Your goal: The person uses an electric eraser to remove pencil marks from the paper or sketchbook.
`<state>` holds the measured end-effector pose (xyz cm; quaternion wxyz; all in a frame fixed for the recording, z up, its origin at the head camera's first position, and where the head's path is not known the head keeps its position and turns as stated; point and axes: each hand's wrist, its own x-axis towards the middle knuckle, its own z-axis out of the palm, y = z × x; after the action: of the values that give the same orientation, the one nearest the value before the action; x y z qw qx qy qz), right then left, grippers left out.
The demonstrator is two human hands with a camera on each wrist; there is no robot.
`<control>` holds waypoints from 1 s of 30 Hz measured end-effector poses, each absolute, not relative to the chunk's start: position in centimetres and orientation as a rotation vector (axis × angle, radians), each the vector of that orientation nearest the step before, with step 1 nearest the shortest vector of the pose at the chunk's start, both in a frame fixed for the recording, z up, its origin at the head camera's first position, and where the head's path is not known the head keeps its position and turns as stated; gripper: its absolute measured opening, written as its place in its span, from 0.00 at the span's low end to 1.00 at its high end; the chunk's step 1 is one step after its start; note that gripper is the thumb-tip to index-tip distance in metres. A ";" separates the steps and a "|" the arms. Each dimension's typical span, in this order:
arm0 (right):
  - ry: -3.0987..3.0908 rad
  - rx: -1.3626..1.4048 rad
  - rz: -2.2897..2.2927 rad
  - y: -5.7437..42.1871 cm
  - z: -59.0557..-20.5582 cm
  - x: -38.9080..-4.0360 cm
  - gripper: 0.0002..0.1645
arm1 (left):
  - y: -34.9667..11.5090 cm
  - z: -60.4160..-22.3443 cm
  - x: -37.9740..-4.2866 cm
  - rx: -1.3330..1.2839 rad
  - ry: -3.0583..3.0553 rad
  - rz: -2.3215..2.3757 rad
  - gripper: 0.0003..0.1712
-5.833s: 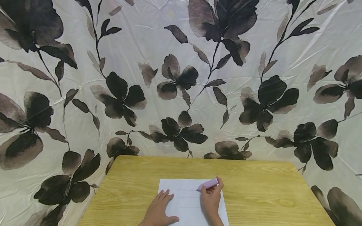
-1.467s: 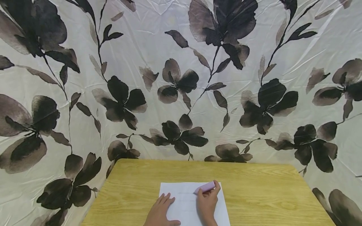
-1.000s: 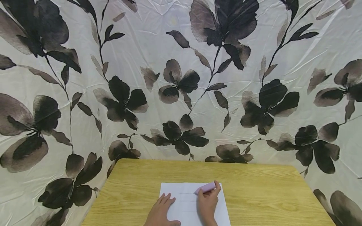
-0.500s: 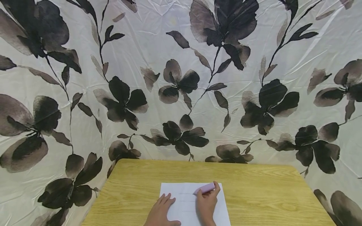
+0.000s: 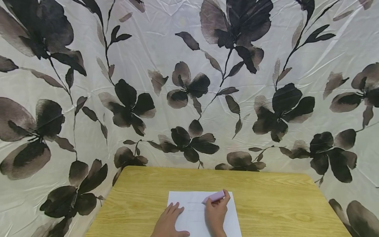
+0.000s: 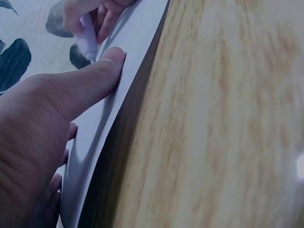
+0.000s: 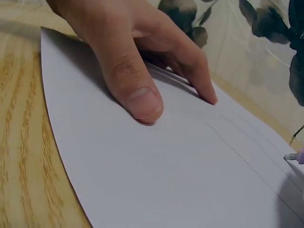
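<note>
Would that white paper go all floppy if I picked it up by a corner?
Probably: the white paper looks thin, and its edge seems to bow above the table. Being thin, it's likely light too. Without the left hand resting on it, it might slide.

Left hand (image 5: 167, 221): palm down, fingers pointing forward and slightly inward, thumb (image 6: 92, 85) stretched nearly straight toward the other hand. Right hand (image 5: 217, 215), as I see it: thumb and fingers curled together in a writing pinch, wrist angled back toward the person. The two hands near each other, not touching.
</note>
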<state>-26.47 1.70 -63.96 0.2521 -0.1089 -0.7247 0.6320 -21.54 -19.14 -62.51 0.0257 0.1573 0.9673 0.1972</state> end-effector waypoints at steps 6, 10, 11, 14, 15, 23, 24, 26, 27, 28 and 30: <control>-1.976 -0.332 1.671 2.1 -64.6 -26.8 0.46 | -19.3 -62.9 -21.7 0.489 3.000 0.608 0.59; -1.954 -0.321 1.703 2.2 -64.5 -26.8 0.46 | -19.4 -62.9 -21.7 0.495 3.012 0.596 0.59; -1.958 -0.304 1.716 2.1 -64.4 -26.8 0.46 | -19.4 -62.9 -21.6 0.498 3.016 0.593 0.59; -1.972 -0.261 1.740 1.8 -64.1 -26.7 0.46 | -19.3 -62.8 -21.6 0.500 3.020 0.594 0.59; -1.981 -0.258 1.735 1.7 -64.1 -26.7 0.46 | -19.3 -62.8 -21.6 0.500 3.020 0.593 0.59; -1.968 -0.290 1.702 1.5 -64.2 -26.6 0.46 | -19.2 -62.5 -21.6 0.495 2.997 0.601 0.58; -1.972 -0.274 1.709 1.5 -64.2 -26.6 0.46 | -19.2 -62.5 -21.7 0.495 2.995 0.601 0.58; -1.969 -0.259 1.719 1.3 -64.2 -26.6 0.46 | -19.2 -62.5 -21.7 0.497 2.997 0.599 0.58; -1.961 -0.261 1.723 1.3 -64.3 -26.6 0.46 | -19.2 -62.6 -21.7 0.500 2.998 0.595 0.58; -1.955 -0.268 1.725 1.2 -64.3 -26.6 0.46 | -19.2 -62.6 -21.7 0.505 3.001 0.596 0.58; -1.953 -0.279 1.716 1.1 -64.4 -26.5 0.46 | -19.2 -62.7 -21.7 0.517 3.013 0.595 0.58</control>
<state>-26.52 1.11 -64.37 0.2603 -0.1031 -0.7212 0.6336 -21.69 -19.25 -62.75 0.0138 0.1661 0.9673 0.1910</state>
